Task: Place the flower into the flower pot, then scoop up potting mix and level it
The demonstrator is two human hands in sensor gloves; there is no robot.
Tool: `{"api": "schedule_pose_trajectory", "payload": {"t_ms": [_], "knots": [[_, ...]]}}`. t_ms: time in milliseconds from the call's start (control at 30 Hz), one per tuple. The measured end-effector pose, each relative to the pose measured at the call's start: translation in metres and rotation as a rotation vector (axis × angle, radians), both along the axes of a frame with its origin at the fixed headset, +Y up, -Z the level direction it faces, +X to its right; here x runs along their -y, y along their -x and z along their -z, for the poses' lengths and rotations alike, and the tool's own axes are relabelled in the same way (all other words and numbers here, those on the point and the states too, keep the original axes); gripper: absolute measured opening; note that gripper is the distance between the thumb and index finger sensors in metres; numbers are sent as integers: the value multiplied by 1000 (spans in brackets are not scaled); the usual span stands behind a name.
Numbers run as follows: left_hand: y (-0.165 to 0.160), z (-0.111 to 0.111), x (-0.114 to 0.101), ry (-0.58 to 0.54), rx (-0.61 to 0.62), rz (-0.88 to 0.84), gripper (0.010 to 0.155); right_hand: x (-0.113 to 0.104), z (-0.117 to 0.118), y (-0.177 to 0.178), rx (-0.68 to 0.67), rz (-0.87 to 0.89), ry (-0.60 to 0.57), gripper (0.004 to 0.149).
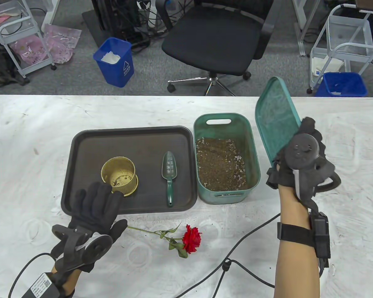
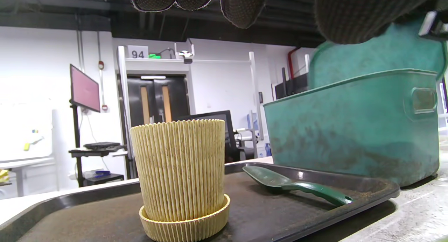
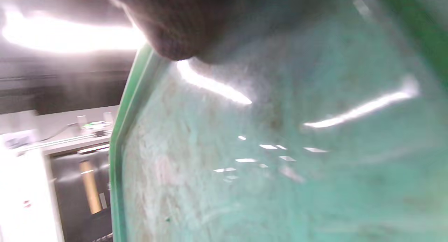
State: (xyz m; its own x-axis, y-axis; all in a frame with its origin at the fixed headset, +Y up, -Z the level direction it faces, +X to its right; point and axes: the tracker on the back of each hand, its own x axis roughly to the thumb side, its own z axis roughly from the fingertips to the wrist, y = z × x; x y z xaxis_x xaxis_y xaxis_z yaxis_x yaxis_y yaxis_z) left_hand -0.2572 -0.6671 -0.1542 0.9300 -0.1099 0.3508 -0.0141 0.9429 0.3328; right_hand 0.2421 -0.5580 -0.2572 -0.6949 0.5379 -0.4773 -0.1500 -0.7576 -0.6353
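Your red artificial rose (image 1: 191,242) lies on the white counter (image 1: 34,130), stem pointing left toward your left hand (image 1: 94,206), fingers spread flat on the dark tray's (image 1: 80,139) near edge. Your right hand (image 1: 301,161) grips the teal plastic lid (image 1: 275,121), well apart.

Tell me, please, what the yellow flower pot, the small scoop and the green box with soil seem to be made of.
Flower pot: probably matte moulded plastic; fine, even vertical ribs, matching saucer.
Scoop: likely glossy dark green plastic; one piece, with a highlight on the blade in the left wrist view.
Green box: seemingly plastic with a dull, soil-smeared finish; rounded corners and a cut-out handle slot.
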Motion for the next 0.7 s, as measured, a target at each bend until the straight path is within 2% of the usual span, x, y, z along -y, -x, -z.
{"api": "schedule_pose_trajectory", "payload": {"t_ms": [100, 167, 300, 467, 567, 633, 700], "knots": [[-1, 0, 0, 0, 4, 3, 82, 37, -12, -39, 43, 235, 39, 47], [-1, 0, 0, 1, 5, 6, 82, 63, -20, -57, 64, 427, 26, 47], [-1, 0, 0, 2, 3, 2, 81, 115, -34, -80, 99, 695, 39, 47], [-1, 0, 1, 7, 4, 3, 81, 152, -39, -88, 112, 709, 108, 47], [-2, 0, 1, 12, 4, 8, 81, 167, -40, -92, 122, 720, 132, 47], [-2, 0, 1, 14, 4, 9, 81, 173, -41, -94, 144, 675, 178, 48], [-2, 0, 1, 15, 3, 7, 81, 176, -40, -94, 156, 569, 275, 49]]}}
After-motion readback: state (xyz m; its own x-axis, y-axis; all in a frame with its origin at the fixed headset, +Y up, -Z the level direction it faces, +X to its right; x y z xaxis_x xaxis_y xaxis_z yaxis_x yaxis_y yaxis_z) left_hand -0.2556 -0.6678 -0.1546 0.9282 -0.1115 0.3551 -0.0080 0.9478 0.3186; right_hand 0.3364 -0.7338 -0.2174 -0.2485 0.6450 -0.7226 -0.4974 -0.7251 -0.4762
